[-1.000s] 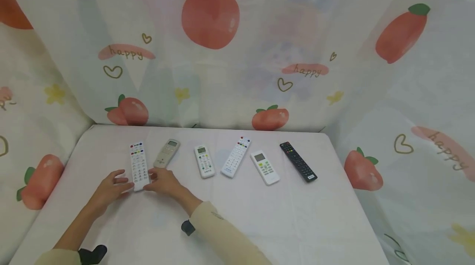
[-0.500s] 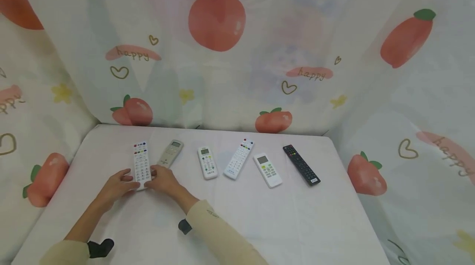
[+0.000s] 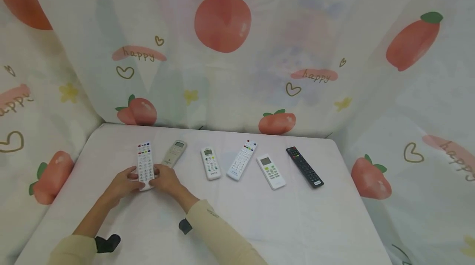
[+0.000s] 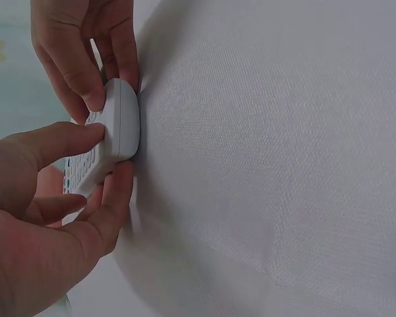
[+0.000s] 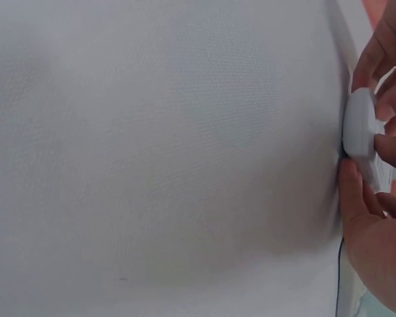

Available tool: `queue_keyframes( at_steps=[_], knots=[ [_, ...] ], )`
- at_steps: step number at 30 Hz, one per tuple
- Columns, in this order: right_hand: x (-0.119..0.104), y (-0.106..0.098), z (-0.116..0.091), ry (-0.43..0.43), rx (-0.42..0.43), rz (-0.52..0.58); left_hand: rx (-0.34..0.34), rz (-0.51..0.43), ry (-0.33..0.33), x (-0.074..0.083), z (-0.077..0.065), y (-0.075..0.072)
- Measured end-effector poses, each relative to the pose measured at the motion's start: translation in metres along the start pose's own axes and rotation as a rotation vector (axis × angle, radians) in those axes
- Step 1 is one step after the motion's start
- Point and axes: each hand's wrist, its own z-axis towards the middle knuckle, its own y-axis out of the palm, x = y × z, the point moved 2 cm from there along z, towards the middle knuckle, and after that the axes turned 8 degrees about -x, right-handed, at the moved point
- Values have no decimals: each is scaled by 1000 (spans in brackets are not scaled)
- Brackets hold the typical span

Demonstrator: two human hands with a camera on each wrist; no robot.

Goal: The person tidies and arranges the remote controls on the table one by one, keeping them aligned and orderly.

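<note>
We note a fruit-patterned cloth [image 3: 265,61] behind a white table [image 3: 304,228]. Over the table's left part, the left hand [image 3: 123,183] and the right hand [image 3: 166,179] pinch the near end of a white remote [image 3: 145,160] from opposite sides. We find each thumb on its button face and the other fingers curled against its edge, parted only by the remote. We locate a black remote [image 3: 304,167] well apart to the right, and a grey remote [image 3: 175,152] just beyond the right hand.
</note>
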Motion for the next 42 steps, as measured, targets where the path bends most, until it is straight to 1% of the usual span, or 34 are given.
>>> queue_keyframes(
  at_steps=[6, 11, 17, 21, 24, 29, 37, 42],
  knots=[
    [0, 0, 0, -26, -31, 23, -23, -23, -9, 1, -4, 1],
    [2, 0, 0, -36, -42, 58, -33, -73, -16, 0, -6, 1],
    [6, -2, -2, -62, -46, 116, -40, -99, -1, -1, -9, 1],
    [7, -4, -6, -66, -63, 175, -42, -94, 9, -1, -11, 1],
    [8, -5, -8, -62, -72, 193, -46, -84, 14, 0, -14, 1],
    [8, -6, -13, -77, -80, 186, -57, -59, 30, 2, -19, 1],
    [7, -7, -25, -149, -102, 218, -83, -27, 72, 1, -29, 1],
    [3, -6, -34, -145, -79, 195, -96, -15, 86, 3, -36, 2]
  ],
)
